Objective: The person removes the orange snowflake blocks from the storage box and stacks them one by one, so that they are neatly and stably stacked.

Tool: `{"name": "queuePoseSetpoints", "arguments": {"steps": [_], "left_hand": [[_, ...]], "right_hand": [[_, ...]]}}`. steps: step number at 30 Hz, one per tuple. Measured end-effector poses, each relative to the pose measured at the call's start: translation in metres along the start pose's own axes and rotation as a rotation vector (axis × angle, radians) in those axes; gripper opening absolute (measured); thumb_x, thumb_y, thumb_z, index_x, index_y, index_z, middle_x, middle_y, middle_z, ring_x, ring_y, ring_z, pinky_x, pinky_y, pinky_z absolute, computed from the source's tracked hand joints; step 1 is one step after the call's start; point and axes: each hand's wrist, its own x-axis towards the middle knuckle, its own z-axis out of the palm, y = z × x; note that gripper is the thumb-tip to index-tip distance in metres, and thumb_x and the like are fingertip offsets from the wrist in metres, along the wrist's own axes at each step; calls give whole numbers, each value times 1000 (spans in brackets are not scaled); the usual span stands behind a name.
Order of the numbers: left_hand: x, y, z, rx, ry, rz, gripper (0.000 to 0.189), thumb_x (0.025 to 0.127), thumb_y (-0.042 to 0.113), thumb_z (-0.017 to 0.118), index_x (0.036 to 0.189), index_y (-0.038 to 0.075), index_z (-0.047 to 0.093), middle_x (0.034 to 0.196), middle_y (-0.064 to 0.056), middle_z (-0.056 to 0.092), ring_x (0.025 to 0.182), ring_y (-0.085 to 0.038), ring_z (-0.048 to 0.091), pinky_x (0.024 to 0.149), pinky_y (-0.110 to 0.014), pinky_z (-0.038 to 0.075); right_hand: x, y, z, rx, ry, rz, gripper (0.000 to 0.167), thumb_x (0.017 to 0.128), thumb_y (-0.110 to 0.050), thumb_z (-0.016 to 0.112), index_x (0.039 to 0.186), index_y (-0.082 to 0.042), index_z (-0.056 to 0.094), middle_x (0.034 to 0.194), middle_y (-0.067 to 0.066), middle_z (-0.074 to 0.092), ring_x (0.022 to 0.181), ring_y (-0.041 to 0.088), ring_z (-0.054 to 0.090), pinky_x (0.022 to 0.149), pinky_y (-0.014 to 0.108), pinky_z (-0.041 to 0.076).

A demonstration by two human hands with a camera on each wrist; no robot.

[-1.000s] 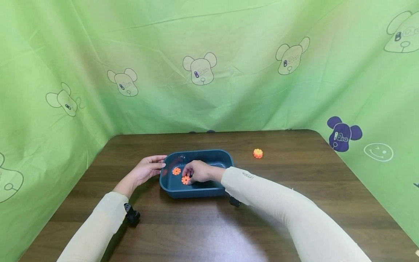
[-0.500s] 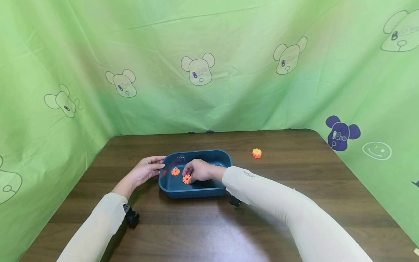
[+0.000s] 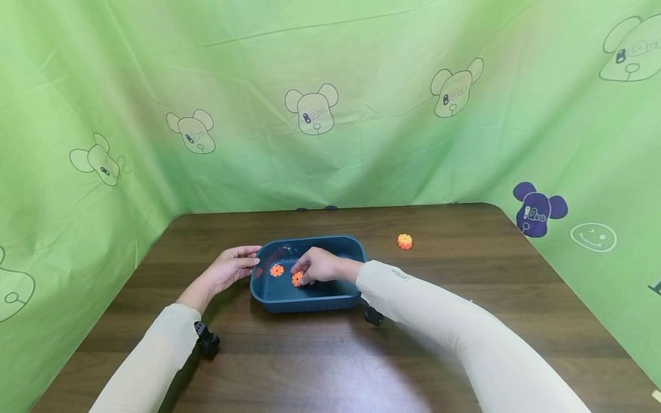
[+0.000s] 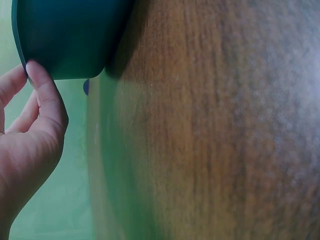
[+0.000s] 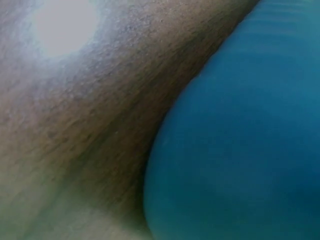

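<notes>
A dark blue rectangular basin (image 3: 310, 305) stands on the table. At its left end my left hand (image 3: 232, 268) pinches the rim between thumb and fingers, as the left wrist view also shows with the basin wall (image 4: 70, 40) above the fingertips. My right hand (image 3: 321, 265) reaches down inside the basin. Its fingers pinch an orange notched, gear-like disc (image 3: 296, 279). Left of that disc, a second orange notched disc (image 3: 277, 270) lies flat on the basin floor. In the right wrist view the basin's outer wall (image 5: 235, 140) hides the hand.
A short stack of orange notched discs (image 3: 405, 241) stands on the wooden table (image 3: 465, 275) to the right of the basin, toward the back. A green printed curtain (image 3: 237, 69) hangs behind the table and along both sides.
My right hand has lifted slightly and moved a little to the right with the pinched disc. The left hand keeps its hold on the basin rim.
</notes>
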Motion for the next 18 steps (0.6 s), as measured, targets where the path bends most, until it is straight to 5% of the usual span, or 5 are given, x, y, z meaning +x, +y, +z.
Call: {"name": "queuePoseSetpoints", "arguments": {"steps": [18], "left_hand": [[1,-1,-2,10,-10,-5,51,96,3,59,142,-8,40,106,-4,60,88,-11,63,79,-26,53]], "right_hand": [[-17,7,-20,155,51,-43,35,91,-1,64,127,0,63,101,7,69,77,21,61,73,33,55]]}}
